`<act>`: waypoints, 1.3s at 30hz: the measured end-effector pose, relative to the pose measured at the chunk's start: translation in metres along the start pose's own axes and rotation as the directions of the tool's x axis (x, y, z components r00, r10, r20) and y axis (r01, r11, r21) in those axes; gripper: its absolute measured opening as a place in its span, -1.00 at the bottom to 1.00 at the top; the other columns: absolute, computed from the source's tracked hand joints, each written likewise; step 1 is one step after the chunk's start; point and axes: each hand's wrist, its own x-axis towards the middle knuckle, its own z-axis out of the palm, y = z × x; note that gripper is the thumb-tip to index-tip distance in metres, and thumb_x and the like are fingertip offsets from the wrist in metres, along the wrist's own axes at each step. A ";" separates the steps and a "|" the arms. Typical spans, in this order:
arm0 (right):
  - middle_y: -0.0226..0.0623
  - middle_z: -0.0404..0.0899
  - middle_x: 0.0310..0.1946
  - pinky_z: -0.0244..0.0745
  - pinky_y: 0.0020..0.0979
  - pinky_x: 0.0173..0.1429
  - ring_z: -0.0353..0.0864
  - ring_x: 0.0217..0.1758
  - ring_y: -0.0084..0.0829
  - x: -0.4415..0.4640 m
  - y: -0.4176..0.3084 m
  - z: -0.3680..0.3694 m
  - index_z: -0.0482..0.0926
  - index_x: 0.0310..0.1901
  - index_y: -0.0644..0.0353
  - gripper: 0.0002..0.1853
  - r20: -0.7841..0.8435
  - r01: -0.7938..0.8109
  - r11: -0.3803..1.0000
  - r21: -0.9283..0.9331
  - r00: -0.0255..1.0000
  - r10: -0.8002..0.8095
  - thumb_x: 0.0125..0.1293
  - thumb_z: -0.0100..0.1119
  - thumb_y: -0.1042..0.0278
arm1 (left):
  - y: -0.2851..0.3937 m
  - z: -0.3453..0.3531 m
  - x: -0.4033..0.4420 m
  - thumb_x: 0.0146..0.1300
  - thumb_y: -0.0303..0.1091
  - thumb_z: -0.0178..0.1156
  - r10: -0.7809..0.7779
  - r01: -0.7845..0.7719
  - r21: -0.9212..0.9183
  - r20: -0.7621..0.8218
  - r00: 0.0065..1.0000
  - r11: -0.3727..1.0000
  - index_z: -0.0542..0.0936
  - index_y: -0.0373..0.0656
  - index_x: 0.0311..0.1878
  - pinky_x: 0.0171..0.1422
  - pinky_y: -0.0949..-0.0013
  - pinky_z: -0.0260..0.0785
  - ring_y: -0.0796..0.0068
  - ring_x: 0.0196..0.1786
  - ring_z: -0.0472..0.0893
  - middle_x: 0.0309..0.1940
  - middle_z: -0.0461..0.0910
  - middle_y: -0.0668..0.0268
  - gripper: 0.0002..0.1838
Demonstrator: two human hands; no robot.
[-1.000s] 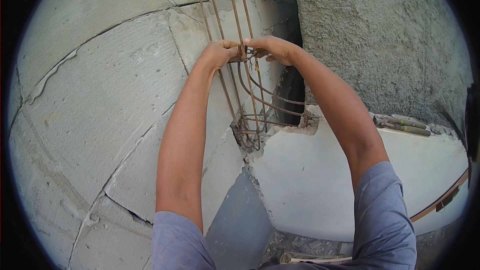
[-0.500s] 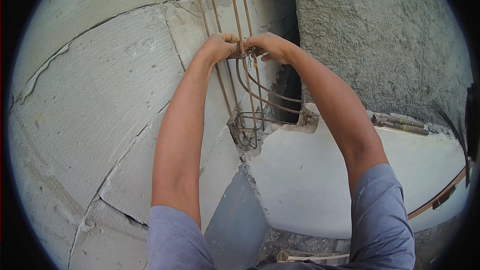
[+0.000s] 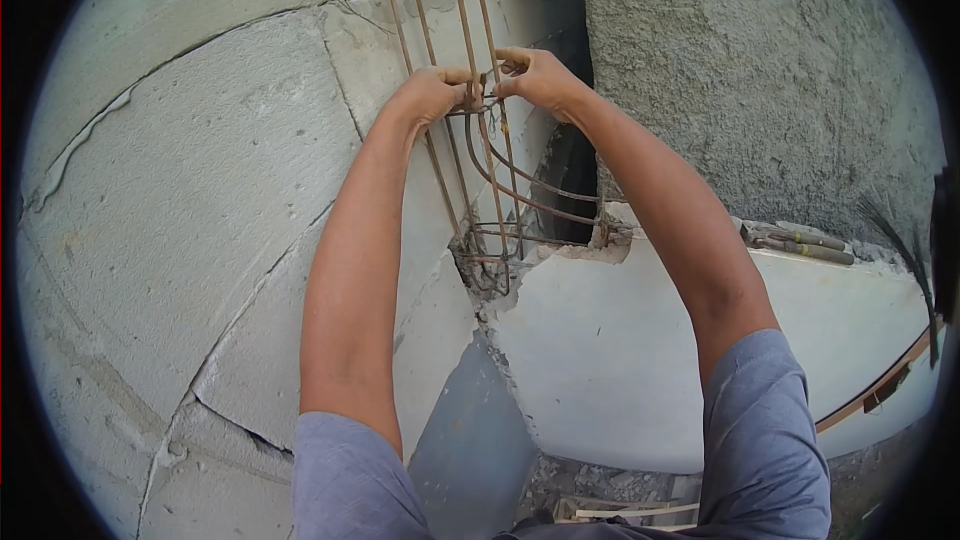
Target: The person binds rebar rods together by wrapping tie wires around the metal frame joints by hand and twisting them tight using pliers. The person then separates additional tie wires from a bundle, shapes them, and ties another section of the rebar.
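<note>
A tall cage of rusty reinforcing bars (image 3: 465,15) stands against the block wall, with both hands at its middle. My left hand (image 3: 438,95) is closed, fingertips pressed together beside the front bar; what they pinch is hidden. To the right, my right hand (image 3: 542,80) is curled with thumb and fingers at thin tie wire (image 3: 491,112) near the right-hand bar. The wire is partly hidden by the fingers. Below the hands, bent bars (image 3: 530,202) curve from the cage into the broken top of the low wall.
Large pale blocks (image 3: 220,130) form the wall at left. A rough rendered wall (image 3: 760,70) rises at right. On the low white wall (image 3: 610,360) lie short rods or tubes (image 3: 800,243), near a bundle of dark wires (image 3: 905,250). Rubble (image 3: 600,488) covers the ground below.
My right hand has moved slightly up and right, apart from my left hand, and its fingers have shifted at the wire. My left hand stays at the same spot on the cage.
</note>
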 end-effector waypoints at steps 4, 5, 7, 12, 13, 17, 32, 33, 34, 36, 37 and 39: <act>-0.37 0.62 -0.20 0.43 -0.40 0.19 0.58 -0.07 -0.48 -0.005 -0.002 -0.012 0.49 0.33 0.26 -0.39 0.053 0.035 0.999 0.005 0.998 -0.035 0.19 0.28 0.49 | -0.002 -0.001 0.003 0.22 -0.40 0.42 0.017 -0.017 0.087 0.006 1.000 0.996 0.68 -0.28 0.01 -0.04 0.53 0.54 0.59 -0.21 0.67 -0.25 0.71 0.34 -0.69; -0.38 0.62 -0.23 0.44 -0.40 0.17 0.59 -0.10 -0.48 -0.008 0.000 -0.014 0.52 0.31 0.24 -0.42 0.016 0.076 0.997 0.011 0.997 -0.076 0.20 0.26 0.50 | 0.000 -0.001 0.002 0.22 -0.39 0.43 0.020 -0.020 0.111 0.004 1.000 0.994 0.68 -0.28 -0.01 -0.06 0.53 0.54 0.59 -0.23 0.67 -0.27 0.71 0.35 -0.70; -0.31 0.66 -0.27 0.49 -0.38 0.12 0.63 -0.13 -0.43 -0.011 0.002 -0.025 0.59 0.24 0.23 -0.50 -0.006 -0.028 0.992 -0.122 1.000 0.027 0.22 0.21 0.51 | 0.001 -0.002 0.002 0.20 -0.37 0.45 0.027 -0.026 0.157 -0.001 1.000 0.987 0.69 -0.27 -0.03 -0.10 0.53 0.53 0.59 -0.26 0.66 -0.31 0.71 0.37 -0.70; -0.03 0.71 -0.28 0.55 -0.33 0.08 0.71 -0.11 -0.21 -0.015 0.001 -0.020 0.67 0.11 0.27 -0.61 -0.095 0.123 0.927 -0.353 0.981 -0.167 0.23 0.19 0.46 | 0.004 -0.003 0.007 0.21 -0.44 0.39 -0.034 0.013 0.286 0.068 0.997 0.958 0.70 -0.22 -0.09 -0.20 0.46 0.55 0.58 -0.32 0.65 -0.31 0.71 0.35 -0.80; 0.05 0.72 -0.23 0.55 -0.31 0.11 0.71 -0.06 -0.13 -0.012 0.002 -0.018 0.66 0.13 0.26 -0.57 -0.072 0.125 0.924 -0.360 0.984 -0.161 0.20 0.23 0.39 | 0.002 -0.001 0.009 0.21 -0.45 0.37 -0.050 0.019 0.340 0.084 0.995 0.940 0.70 -0.21 -0.11 -0.22 0.45 0.55 0.58 -0.33 0.65 -0.31 0.71 0.35 -0.82; 0.16 0.62 0.05 0.48 -0.21 0.27 0.62 0.15 0.00 -0.025 0.000 -0.010 0.50 0.28 0.27 -0.27 0.178 0.192 0.827 -0.529 0.978 -0.113 0.10 0.43 0.08 | 0.005 -0.003 0.010 0.21 -0.50 0.32 -0.103 0.067 0.299 0.105 0.989 0.952 0.71 -0.19 -0.16 -0.20 0.41 0.60 0.52 -0.34 0.68 -0.33 0.72 0.33 -0.86; 0.13 0.49 0.13 0.38 -0.11 0.32 0.44 0.26 0.08 -0.047 0.002 0.012 0.37 0.37 0.30 0.09 0.039 0.190 0.778 -0.599 0.977 -0.208 -0.15 0.60 -0.19 | 0.005 -0.006 0.015 0.23 -0.53 0.25 -0.163 0.108 0.323 0.148 0.975 0.940 0.71 -0.19 -0.21 -0.14 0.37 0.66 0.48 -0.29 0.74 -0.34 0.74 0.30 -0.89; 0.11 0.49 0.13 0.38 -0.12 0.32 0.45 0.26 0.07 -0.048 -0.002 0.013 0.38 0.36 0.31 0.09 0.043 0.175 0.785 -0.594 0.981 -0.187 -0.15 0.61 -0.20 | 0.005 -0.005 0.014 0.24 -0.53 0.24 -0.169 0.114 0.324 0.149 0.974 0.939 0.71 -0.19 -0.21 -0.14 0.37 0.66 0.47 -0.29 0.74 -0.34 0.74 0.29 -0.89; 0.10 0.49 0.12 0.39 -0.12 0.31 0.45 0.25 0.06 -0.048 -0.007 0.012 0.38 0.36 0.31 0.10 0.045 0.161 0.791 -0.590 0.985 -0.167 -0.16 0.61 -0.20 | 0.006 -0.005 0.014 0.24 -0.54 0.24 -0.173 0.117 0.326 0.150 0.973 0.938 0.71 -0.20 -0.21 -0.14 0.37 0.66 0.47 -0.29 0.74 -0.34 0.74 0.29 -0.89; 0.07 0.49 0.11 0.40 -0.13 0.29 0.47 0.23 0.04 -0.047 -0.009 0.008 0.38 0.35 0.32 0.10 0.072 0.151 0.826 -0.543 0.988 -0.134 -0.17 0.61 -0.22 | 0.009 -0.004 0.014 0.25 -0.53 0.25 -0.178 0.119 0.337 0.149 0.973 0.934 0.71 -0.20 -0.21 -0.14 0.37 0.66 0.46 -0.29 0.74 -0.35 0.73 0.29 -0.90; 0.06 0.48 0.10 0.40 -0.13 0.28 0.48 0.21 0.02 -0.045 -0.007 0.003 0.39 0.35 0.31 0.10 0.098 0.153 0.854 -0.496 0.988 -0.120 -0.17 0.60 -0.22 | 0.009 -0.004 0.012 0.25 -0.53 0.25 -0.185 0.125 0.342 0.148 0.972 0.931 0.71 -0.20 -0.21 -0.14 0.37 0.66 0.46 -0.29 0.74 -0.35 0.73 0.28 -0.90; 0.03 0.49 0.10 0.42 -0.11 0.26 0.50 0.21 0.00 -0.042 -0.002 0.003 0.42 0.33 0.25 0.06 0.082 0.172 0.848 -0.501 0.985 -0.151 -0.17 0.59 -0.23 | 0.012 -0.002 0.009 0.25 -0.53 0.25 -0.188 0.132 0.339 0.139 0.972 0.931 0.71 -0.20 -0.22 -0.14 0.37 0.66 0.46 -0.30 0.74 -0.36 0.73 0.28 -0.91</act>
